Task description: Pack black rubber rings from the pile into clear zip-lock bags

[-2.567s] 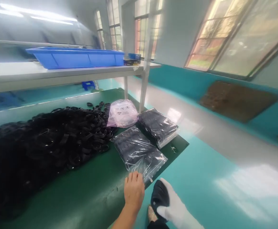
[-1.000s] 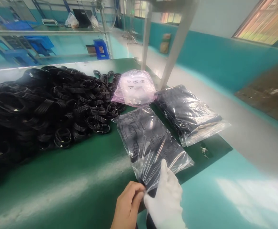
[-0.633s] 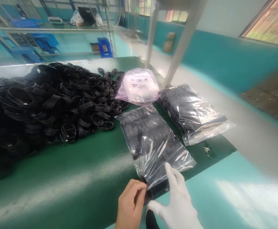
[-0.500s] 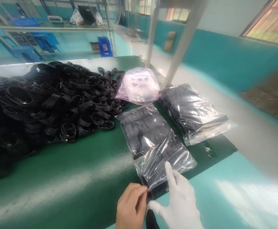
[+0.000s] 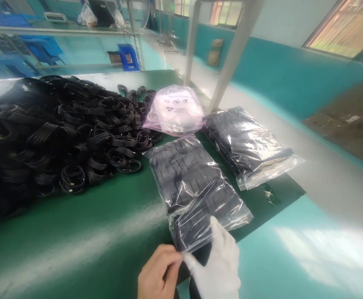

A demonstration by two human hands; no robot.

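A clear plastic bag (image 5: 186,172) lies on the green table, packed with rows of coiled black cables. My bare left hand (image 5: 160,270) is closed, thumb and fingertips pinching the bag's near left corner. My right hand (image 5: 217,261), in a white glove, has its thumb and fingers spread apart. Its fingertips rest on the near part of the bag, and its thumb reaches to the bag's near edge, beside my left fingertips. Another filled clear bag (image 5: 246,139) of black items lies to the right, its flat mouth end toward me.
A big heap of coiled black cables (image 5: 72,128) covers the table's left side. A pinkish plastic bag (image 5: 175,110) with a white printed content sits behind the bags. A small shiny scrap (image 5: 269,195) lies near the green table's (image 5: 84,232) right edge. Metal posts (image 5: 228,66) stand behind.
The bag's near edge has come down over the dark bundle that stuck out below it. My right thumb has moved in close to my left fingertips. The view has shifted slightly right.
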